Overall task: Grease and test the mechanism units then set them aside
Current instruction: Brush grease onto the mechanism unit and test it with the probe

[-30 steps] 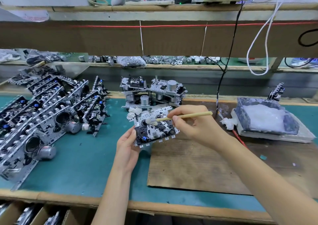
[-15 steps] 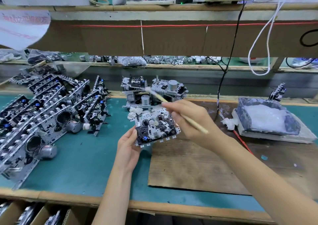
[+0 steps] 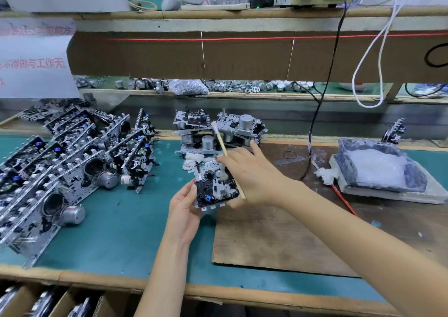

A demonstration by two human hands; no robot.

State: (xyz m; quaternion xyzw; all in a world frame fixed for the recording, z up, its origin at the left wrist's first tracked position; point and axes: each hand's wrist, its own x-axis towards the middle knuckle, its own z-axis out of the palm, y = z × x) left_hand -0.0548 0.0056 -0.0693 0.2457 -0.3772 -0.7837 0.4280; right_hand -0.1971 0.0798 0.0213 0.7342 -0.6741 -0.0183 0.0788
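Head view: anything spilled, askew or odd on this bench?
The grease tub at right is smeared over its walls, a crumpled white wad at its left corner. Units at left lean in rows; nothing else odd.

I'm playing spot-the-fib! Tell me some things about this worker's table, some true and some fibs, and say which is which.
1. The left hand holds a mechanism unit. True.
2. The white tip of the brush is touching that unit. False: the tip points up, away from it.
3. The right hand is empty. False: it grips the brush.
4. The grease tub sits off to the right. True.
5. A pile of units lies on the left. True.
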